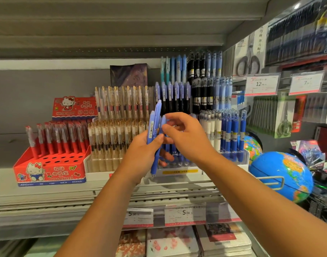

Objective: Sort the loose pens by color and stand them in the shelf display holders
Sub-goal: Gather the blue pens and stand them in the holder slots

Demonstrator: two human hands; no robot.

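Left hand (142, 154) grips periwinkle pens (153, 127) right of red HELLO KITTY box (47, 173); right hand (186, 140) pinches 1 of them; 5.00 tags (185, 213) lower-right.

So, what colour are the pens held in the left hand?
The pens are periwinkle blue; the head view shows it.
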